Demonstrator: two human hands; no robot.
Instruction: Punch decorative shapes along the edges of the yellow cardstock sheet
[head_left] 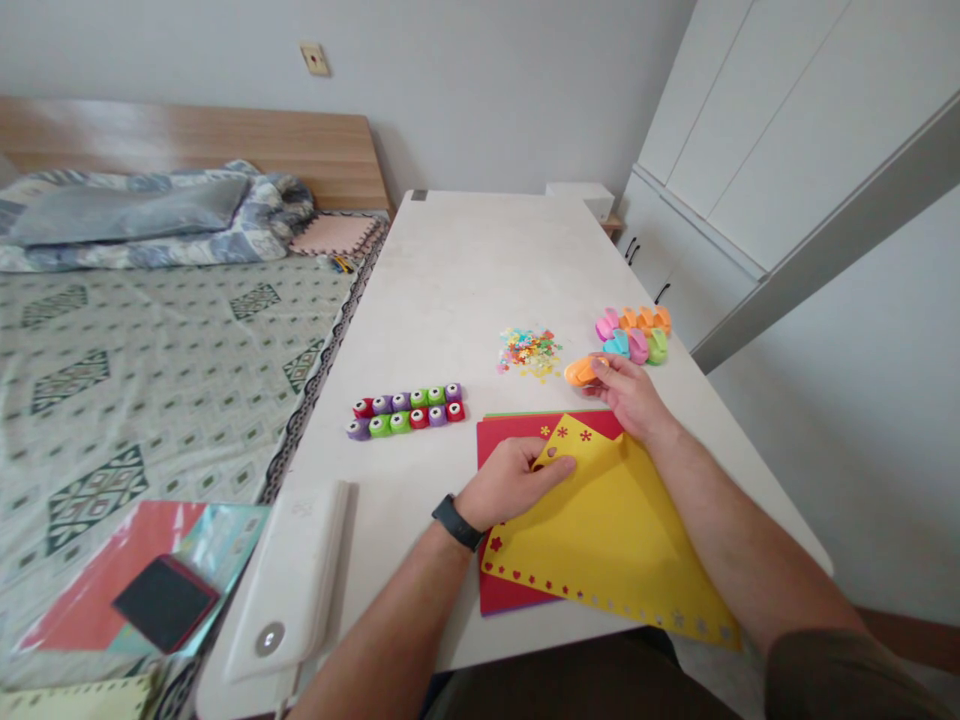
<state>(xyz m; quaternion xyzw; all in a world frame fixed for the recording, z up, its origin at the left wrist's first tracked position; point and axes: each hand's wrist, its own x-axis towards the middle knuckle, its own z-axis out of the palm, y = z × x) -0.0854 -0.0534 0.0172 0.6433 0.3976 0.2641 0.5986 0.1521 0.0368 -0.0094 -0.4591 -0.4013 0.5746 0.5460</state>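
The left hand (517,478) pinches the yellow paper (622,535); the right hand (630,395) holds the orange punch (581,373) just past its far edge.

A pale grey wall (480,90) is rising at the back, carrying a small cream wall plate (314,59). To my left, a wood-grain headboard (225,140) is catching a faint sheen above the bed (180,300), whose patterned cover (187,430) is showing rows of small green diamonds. A blue-and-white quilt (289,205) is lying bunched near the headboard, with a grey pillow (135,212) resting on it (looking rather flat, I'm noticing). A long white table (465,270) is stretching away toward the wall. On the right, white cabinets (750,90) with dark handles (661,293) are standing, and soft light is filling the room.
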